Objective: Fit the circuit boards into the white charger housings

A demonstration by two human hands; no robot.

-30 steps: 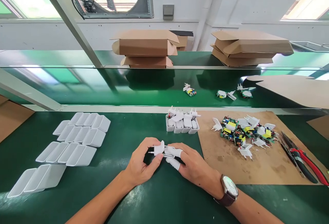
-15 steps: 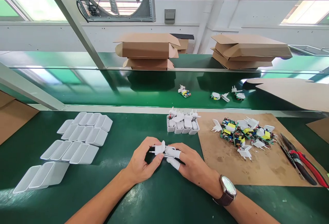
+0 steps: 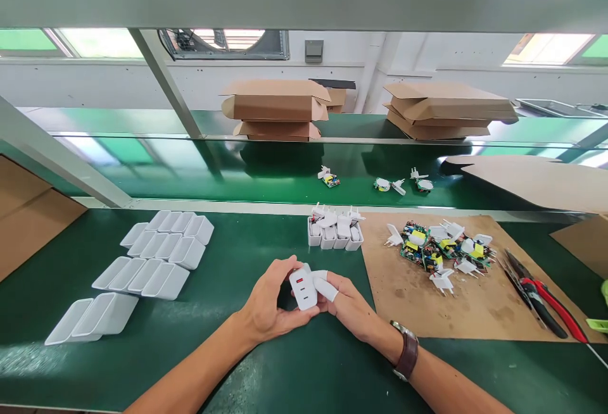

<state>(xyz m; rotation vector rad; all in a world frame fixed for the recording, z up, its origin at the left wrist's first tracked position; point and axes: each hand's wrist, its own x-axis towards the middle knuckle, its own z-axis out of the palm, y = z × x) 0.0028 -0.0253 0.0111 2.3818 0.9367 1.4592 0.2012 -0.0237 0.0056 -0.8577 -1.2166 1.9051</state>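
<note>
A white charger housing (image 3: 304, 287) with a red port and two small slots faces the camera between my hands. My left hand (image 3: 268, 300) grips it from the left, thumb below and fingers behind. On its right side, my right hand (image 3: 349, 303) pinches it with white-covered fingertips. Just beyond are white cases (image 3: 327, 243) standing in a row, with plug pieces on top. Rows of open white cases (image 3: 159, 280) lie at the left. Circuit boards with white plug parts (image 3: 418, 246) are heaped on brown cardboard (image 3: 394, 313) at the right.
Red-handled pliers (image 3: 546, 300) and tweezers (image 3: 517, 284) lie on the cardboard's right side. Several boards (image 3: 329, 178) rest on the green strip behind a metal rail (image 3: 256, 208). Folded cartons (image 3: 275, 100) are stacked farther back. A cardboard flap (image 3: 28, 218) stands at the far left.
The charger piece has been turned so its port face shows, and its prongs are no longer visible. Both hands have shifted their hold around it. The camera view has tilted up slightly.
</note>
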